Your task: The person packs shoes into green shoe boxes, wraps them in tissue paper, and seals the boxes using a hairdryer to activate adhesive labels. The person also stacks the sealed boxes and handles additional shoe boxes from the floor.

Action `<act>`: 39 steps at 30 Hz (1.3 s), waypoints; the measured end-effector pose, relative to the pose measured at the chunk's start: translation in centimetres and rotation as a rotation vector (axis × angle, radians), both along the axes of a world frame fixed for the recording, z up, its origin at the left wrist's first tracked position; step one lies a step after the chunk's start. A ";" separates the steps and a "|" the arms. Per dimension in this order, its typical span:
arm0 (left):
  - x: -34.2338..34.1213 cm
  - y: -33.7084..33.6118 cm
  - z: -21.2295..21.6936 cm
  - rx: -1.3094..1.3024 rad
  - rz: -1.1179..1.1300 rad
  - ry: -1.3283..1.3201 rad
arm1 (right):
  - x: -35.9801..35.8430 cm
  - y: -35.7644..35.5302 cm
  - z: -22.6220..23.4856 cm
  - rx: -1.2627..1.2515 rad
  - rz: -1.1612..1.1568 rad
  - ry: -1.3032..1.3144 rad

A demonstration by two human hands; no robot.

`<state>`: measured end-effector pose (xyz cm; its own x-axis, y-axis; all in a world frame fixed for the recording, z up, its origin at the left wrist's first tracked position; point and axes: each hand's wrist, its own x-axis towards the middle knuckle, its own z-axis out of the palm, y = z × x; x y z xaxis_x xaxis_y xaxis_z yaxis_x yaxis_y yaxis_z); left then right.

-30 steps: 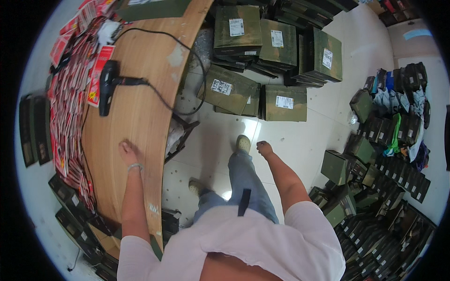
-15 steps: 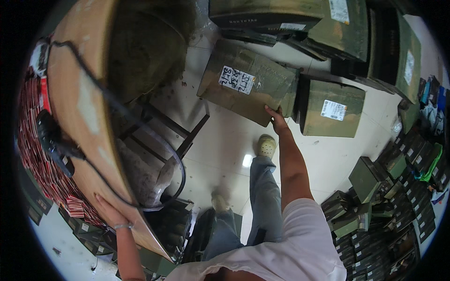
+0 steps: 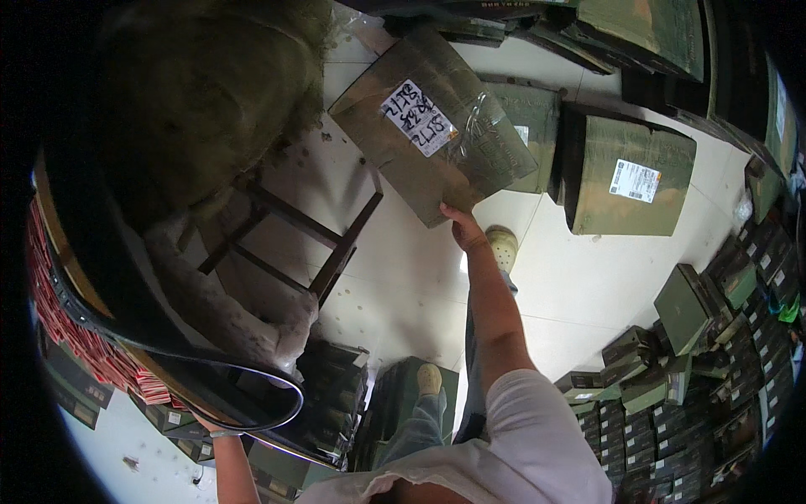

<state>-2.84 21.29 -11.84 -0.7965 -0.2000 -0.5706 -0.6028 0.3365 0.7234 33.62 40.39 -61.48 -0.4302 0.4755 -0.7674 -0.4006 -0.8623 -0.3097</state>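
My right hand (image 3: 463,228) pinches the near corner of a large olive-green cardboard box (image 3: 470,101), its thumb on the top face. The box carries a white label (image 3: 418,118) with black handwriting and sits turned at an angle, overlapping another green box (image 3: 537,126) behind it. Whether its far side touches the floor, I cannot tell. My left hand (image 3: 210,422), with a bracelet at its wrist, is at the table's (image 3: 74,273) near edge, its fingers mostly hidden. A black cable (image 3: 294,409) loops beside it.
Right of the held box stands another labelled green box (image 3: 634,176), with more large boxes (image 3: 646,34) stacked behind. Dark stool legs (image 3: 336,244) and a big brownish sack (image 3: 210,101) are at the left. Several small shoeboxes (image 3: 655,428) fill the lower right.
The held box has turned and shifted up and left in view, its near corner still in my right hand. The view has swung, and the table's top now shows far less. My feet have shifted.
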 end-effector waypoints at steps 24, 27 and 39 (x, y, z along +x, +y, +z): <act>-0.6 1.3 -2.5 -1.185 -0.542 0.460 | 6.4 -1.3 37.5 -0.114 -0.135 -0.110; 0.2 1.9 -1.4 -1.130 -0.512 0.450 | 12.7 -6.5 42.8 -0.180 -0.044 -0.178; -1.0 -1.3 5.3 -0.354 -0.827 0.129 | 6.8 -23.1 81.5 0.129 0.016 -0.400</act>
<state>-3.83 20.02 -6.57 -0.8174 0.3169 -0.4810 0.0083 0.8414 0.5404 40.41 17.32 20.00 -0.1187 0.5741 -0.8101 -0.2142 -0.8115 -0.5437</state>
